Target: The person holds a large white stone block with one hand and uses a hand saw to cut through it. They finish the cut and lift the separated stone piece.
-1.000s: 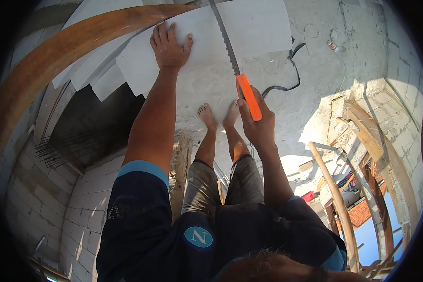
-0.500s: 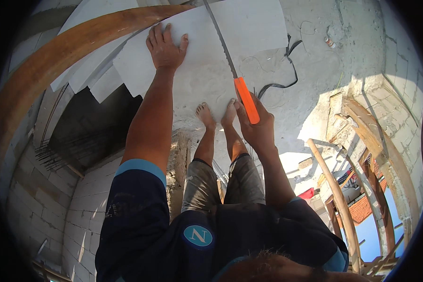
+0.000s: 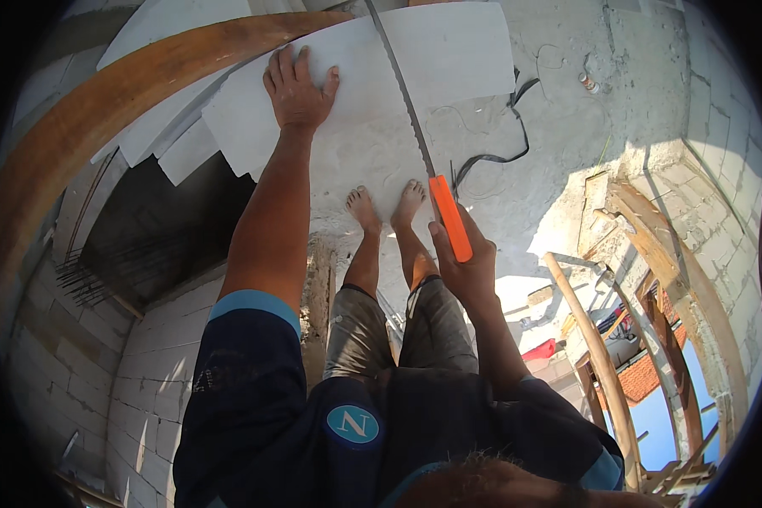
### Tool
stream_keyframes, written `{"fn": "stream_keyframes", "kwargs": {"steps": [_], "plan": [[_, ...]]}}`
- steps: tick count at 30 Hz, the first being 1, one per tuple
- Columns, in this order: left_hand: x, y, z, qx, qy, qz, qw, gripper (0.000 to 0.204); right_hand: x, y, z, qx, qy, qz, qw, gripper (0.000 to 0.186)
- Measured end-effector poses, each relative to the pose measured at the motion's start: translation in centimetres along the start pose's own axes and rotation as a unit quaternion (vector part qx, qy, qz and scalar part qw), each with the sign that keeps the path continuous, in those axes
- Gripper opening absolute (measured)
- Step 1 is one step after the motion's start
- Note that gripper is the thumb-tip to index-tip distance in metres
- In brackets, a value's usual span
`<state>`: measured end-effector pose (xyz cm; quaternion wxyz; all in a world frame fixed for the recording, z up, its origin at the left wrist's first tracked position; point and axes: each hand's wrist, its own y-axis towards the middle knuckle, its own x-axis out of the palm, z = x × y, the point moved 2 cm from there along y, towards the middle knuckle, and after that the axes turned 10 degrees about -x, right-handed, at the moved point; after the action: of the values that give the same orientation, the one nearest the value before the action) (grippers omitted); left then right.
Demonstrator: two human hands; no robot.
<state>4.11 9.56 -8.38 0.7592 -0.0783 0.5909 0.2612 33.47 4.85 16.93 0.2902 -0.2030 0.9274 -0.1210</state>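
While the left hand [image 3: 300, 100], fingers spread, lies flat on the far pale panel [image 3: 360, 72] — likely light, stiff, brittle, best steadied palm-down left of the saw blade [image 3: 408, 106] — here's the right hand [image 3: 472, 269], nearer and to the right, clasping the orange handle [image 3: 452, 218].

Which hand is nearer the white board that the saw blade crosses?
Left. The left hand rests palm-down on the white board; the right hand is off it, beyond its near edge, gripping the orange saw handle.

Saw blade [image 3: 416, 125] cut off at top (tip unseen).
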Motion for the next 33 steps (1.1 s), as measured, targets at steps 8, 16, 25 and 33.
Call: {"fn": "stream_keyframes", "kwargs": {"steps": [8, 16, 25, 33], "plan": [[0.0, 0.4, 0.4, 0.006, 0.003, -0.006, 1.000, 0.066, 3.7, 13.0, 1.5, 0.019, 0.014, -0.062, 0.998, 0.042], [0.1, 0.4, 0.2, 0.010, 0.008, 0.005, 1.000, 0.065, 0.5, 0.5, 1.6, -0.014, 0.020, 0.001, 1.000, 0.040], [0.7, -0.8, -0.1, 0.003, 0.015, 0.010, 1.000, 0.065, 3.8, 5.8, 4.9, 0.016, 0.006, -0.014, 1.000, 0.041], [0.7, -0.1, -0.3, 0.022, 0.033, 0.028, 0.999, 0.066, 2.8, 6.7, 4.8, 0.052, 0.016, -0.062, 0.997, 0.040]]}}
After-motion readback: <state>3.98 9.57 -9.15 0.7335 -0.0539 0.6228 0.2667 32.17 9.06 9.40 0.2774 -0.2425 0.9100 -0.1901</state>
